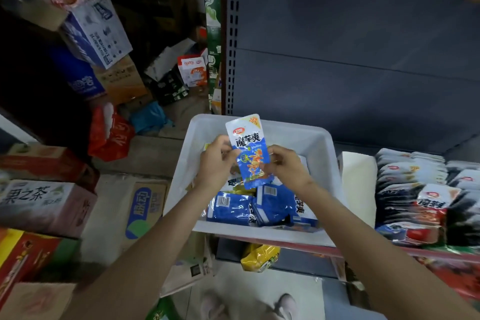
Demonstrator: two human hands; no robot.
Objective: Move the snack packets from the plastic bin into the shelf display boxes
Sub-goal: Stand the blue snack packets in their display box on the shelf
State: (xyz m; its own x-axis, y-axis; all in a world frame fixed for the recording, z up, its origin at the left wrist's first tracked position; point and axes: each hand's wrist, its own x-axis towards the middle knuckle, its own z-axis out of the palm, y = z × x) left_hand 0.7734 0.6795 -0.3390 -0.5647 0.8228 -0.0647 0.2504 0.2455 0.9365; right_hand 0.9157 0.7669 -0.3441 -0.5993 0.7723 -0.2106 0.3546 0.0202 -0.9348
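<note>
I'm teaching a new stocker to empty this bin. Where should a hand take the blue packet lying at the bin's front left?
Probably by its near short edge, coming from above. The blue packet lies flat, label side down, against the white bin's front wall, so a pinch on that free edge lifts it without disturbing its neighbours.

Hands working above a crowded bin, with open shelf space lying behind it

Both hands, the left hand and right hand, are holding one blue packet over the white plastic bin, whose near half is lying full of blue packets while its far end is showing bare floor. The dark shelf back panel is standing open above and behind the bin. To the right, a white display box is sitting just beside the bin, with packed rows of packets filling the space beyond. Stacked cartons are crowding the left side.
</note>
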